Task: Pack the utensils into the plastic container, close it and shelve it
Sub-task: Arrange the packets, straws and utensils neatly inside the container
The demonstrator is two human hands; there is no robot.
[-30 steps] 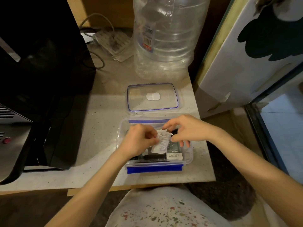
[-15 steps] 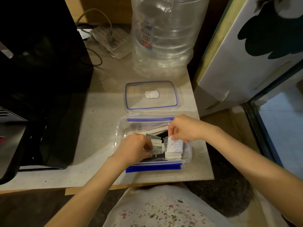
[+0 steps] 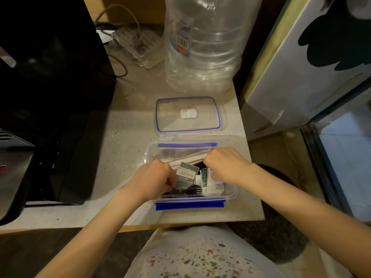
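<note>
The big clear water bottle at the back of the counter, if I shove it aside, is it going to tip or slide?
The water bottle looks empty, since the view passes straight through it, so it is probably light for its size. Its wide base on the counter suggests it would slide rather than tip. The thin ribbed walls may flex under a push.

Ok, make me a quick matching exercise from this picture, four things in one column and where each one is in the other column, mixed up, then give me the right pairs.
Things:
1. lid
2. black plastic fork
3. big clear water bottle
4. left hand

Places:
A. standing at the back of the counter
B. lying flat on the counter just behind the plastic container
C. lying inside the container along its near wall
D. reaching into the left side of the container among the sachets

Pairs: 1-B, 2-C, 3-A, 4-D
</note>
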